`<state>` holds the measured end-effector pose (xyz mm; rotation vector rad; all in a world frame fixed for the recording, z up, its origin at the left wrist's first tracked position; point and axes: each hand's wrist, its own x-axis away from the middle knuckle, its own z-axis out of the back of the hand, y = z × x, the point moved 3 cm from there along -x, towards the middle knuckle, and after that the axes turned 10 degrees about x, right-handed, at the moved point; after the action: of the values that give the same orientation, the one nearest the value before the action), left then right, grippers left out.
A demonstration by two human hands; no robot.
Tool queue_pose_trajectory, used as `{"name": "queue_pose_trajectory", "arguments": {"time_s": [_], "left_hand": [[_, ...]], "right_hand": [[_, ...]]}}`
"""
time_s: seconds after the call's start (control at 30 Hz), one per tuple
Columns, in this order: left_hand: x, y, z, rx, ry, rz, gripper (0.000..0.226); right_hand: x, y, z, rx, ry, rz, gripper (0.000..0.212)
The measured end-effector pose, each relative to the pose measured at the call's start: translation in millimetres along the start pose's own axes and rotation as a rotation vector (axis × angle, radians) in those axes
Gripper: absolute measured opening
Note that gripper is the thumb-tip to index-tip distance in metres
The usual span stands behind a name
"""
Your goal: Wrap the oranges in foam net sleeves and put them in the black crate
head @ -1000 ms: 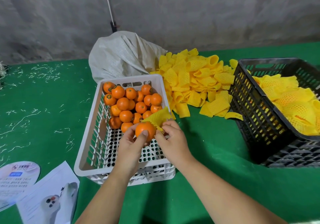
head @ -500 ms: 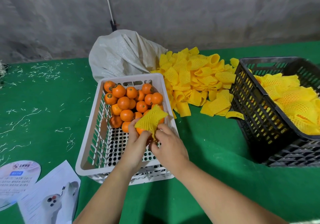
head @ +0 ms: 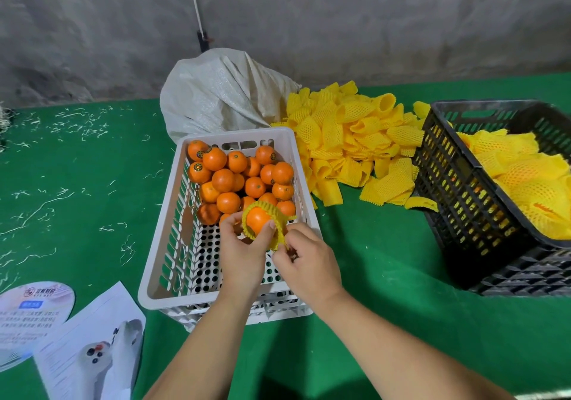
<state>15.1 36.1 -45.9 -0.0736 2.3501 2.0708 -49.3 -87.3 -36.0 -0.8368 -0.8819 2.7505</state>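
Both hands' curled fingers [head: 268, 226] pinch the foam sleeve [head: 279, 235] round one orange [head: 257, 219].

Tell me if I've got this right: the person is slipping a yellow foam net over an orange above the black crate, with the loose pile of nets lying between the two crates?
Not quite. The head view shows both hands, left hand and right hand, working the yellow foam net over the orange above the white crate, not the black crate. The loose pile of nets does lie between the two crates.
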Motion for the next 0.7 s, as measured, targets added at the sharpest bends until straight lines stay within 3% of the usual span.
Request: {"name": "queue_pose_trajectory", "arguments": {"time_s": [0.07, 0.13, 0.27, 0.4, 0.53, 0.7], "left_hand": [[0.5, 2.9, -1.9, -0.048, -0.024, -0.052, 0.048], [1.4, 5.6, -3.2, -0.007, -0.105, -0.072, 0.052], [3.1, 10.8, 3.3, 0.184, -0.272, -0.013, 0.041], [4.5, 8.0, 6.8, 0.132, -0.266, -0.028, 0.03], [16.2, 13.5, 5.2, -0.138, -0.119, -0.329, 0.036], [29.0, 17.1, 0.0, -0.274, -0.132, -0.545, 0.028]], "right_hand": [[-0.2, -0.4, -1.0, 0.058, -0.055, 0.0, 0.024], [-3.7, 3.0, 0.3, -0.014, -0.111, -0.126, 0.021], [-8.4, 5.3, 2.7, -0.093, -0.217, -0.225, 0.058], [-12.5, 6.5, 5.0, -0.159, -0.227, -0.264, 0.064], [-14.5, 4.1, 4.8, -0.131, -0.192, -0.277, 0.064], [-17.6, 4.7, 1.5, -0.153, -0.13, -0.381, 0.056]]}}
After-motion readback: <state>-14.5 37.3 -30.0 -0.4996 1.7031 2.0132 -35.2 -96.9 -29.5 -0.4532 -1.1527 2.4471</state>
